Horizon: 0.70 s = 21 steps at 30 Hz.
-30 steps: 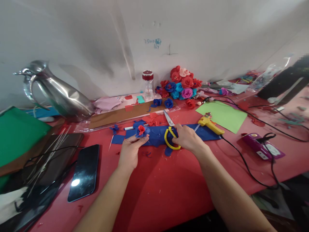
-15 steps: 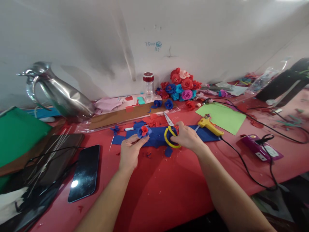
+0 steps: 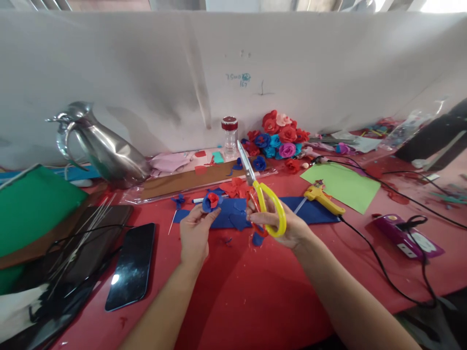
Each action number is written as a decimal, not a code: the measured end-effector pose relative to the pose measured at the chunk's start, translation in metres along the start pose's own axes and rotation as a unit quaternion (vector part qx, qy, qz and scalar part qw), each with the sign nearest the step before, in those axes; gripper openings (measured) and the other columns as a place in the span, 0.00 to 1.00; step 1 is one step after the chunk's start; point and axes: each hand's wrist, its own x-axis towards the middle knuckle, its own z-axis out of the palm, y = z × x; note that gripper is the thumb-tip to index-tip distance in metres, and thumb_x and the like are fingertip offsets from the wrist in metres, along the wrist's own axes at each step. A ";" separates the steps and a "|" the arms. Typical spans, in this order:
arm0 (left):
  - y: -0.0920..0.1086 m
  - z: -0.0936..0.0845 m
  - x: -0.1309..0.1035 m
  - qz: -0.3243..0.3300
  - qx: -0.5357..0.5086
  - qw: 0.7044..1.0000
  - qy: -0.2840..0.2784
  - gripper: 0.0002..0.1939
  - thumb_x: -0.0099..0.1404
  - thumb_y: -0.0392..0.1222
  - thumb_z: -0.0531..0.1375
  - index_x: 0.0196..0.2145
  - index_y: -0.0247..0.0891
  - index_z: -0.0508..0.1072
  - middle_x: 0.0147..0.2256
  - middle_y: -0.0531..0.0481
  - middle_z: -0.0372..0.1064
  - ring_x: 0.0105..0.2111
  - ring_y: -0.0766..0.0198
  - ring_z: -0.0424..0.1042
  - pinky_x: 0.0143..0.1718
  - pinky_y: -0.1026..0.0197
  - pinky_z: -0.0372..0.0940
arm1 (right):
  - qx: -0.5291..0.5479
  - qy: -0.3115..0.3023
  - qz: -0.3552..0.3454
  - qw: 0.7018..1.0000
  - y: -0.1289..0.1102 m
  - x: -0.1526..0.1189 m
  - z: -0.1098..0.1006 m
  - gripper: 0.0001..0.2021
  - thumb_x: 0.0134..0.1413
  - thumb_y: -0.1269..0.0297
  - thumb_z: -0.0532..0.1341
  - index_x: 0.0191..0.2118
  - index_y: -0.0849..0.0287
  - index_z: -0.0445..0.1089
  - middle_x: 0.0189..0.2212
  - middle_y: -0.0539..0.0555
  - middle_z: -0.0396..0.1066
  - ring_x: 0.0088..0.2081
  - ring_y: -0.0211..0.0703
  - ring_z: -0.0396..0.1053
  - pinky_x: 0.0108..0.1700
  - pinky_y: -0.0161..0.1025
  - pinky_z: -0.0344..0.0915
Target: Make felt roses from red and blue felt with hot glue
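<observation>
Between the thumb and fingers of my left hand [image 3: 197, 231] is a small paper flower [image 3: 212, 201], blue outside with a red centre. My right hand [image 3: 282, 221] grips yellow-handled scissors [image 3: 272, 206], raised off the table with the blades pointing up and away. Their blades look closed. Something red shows near the handle loops; I cannot make out what it is. Beneath both hands lies a strip of blue paper [image 3: 228, 214], partly covered by them. A cut blue piece [image 3: 258, 239] rests just below my right hand.
A yellow glue gun [image 3: 321, 198] lies right on the blue paper, its cord running to a purple power strip [image 3: 406, 236]. Finished paper roses [image 3: 284, 136] and a lidded glass jar [image 3: 229, 136] stand behind. At left are a metal jug [image 3: 105, 150] and a phone [image 3: 131, 267].
The scissors have been lifted from the blue paper in my right hand, their blades now pointing upward. My left hand keeps the flower. The camera has tilted up slightly.
</observation>
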 end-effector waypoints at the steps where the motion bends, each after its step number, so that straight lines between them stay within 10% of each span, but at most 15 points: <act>1: 0.001 0.001 0.000 0.002 -0.004 1.000 0.009 0.09 0.43 0.36 0.71 0.27 0.40 0.81 0.31 0.53 0.77 0.34 0.64 0.72 0.44 0.58 0.66 | 0.023 -0.011 0.010 1.000 0.004 -0.001 0.004 0.22 0.32 0.61 0.75 0.35 0.54 0.66 0.28 0.46 0.63 0.32 0.37 0.65 0.35 0.37 0.66; 6: 0.007 0.002 -0.002 0.022 -0.013 0.998 0.064 0.11 0.42 0.36 0.71 0.28 0.39 0.81 0.30 0.52 0.78 0.33 0.62 0.73 0.44 0.55 0.68 | 0.077 -0.052 0.098 0.991 0.028 -0.006 0.021 0.28 0.40 0.41 0.69 0.39 0.55 0.64 0.29 0.48 0.66 0.33 0.41 0.70 0.41 0.42 0.68; 21: 0.010 0.002 -0.012 -0.004 0.051 0.997 0.051 0.12 0.43 0.39 0.71 0.17 0.36 0.71 0.16 0.58 0.58 0.19 0.72 0.56 0.21 0.67 0.54 | -0.030 -0.097 0.122 0.987 0.030 -0.024 0.041 0.30 0.46 0.36 0.64 0.43 0.53 0.56 0.27 0.45 0.63 0.28 0.37 0.64 0.33 0.38 0.60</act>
